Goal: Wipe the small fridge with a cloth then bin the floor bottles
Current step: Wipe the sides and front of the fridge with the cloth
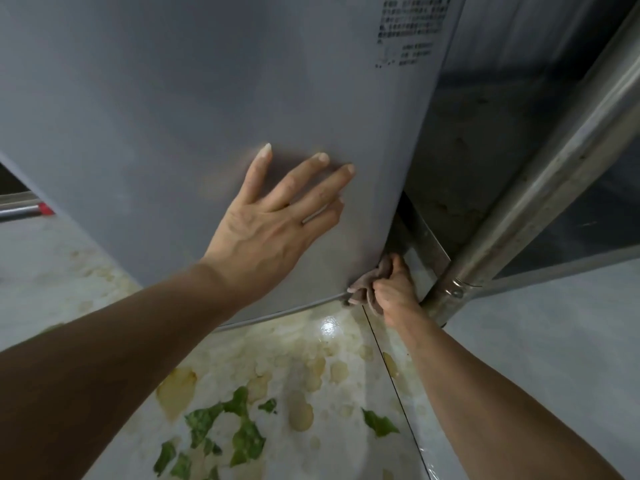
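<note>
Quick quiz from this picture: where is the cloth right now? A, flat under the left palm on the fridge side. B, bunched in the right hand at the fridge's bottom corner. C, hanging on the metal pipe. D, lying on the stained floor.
B: the right hand grips the bunched cloth at the fridge's lower corner, while the left hand lies bare on the panel.

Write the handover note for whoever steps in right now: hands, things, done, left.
Left hand: open, flat against the grey fridge side panel.
Right hand: grips the cloth at the panel's lower right corner, beside the steel table leg.
Done: wiping under way; how much of the fridge is clean cannot be told.
Left: finish the wipe, then bin the floor bottles; none are in view. The floor shows yellowish stains and green scraps.
</note>
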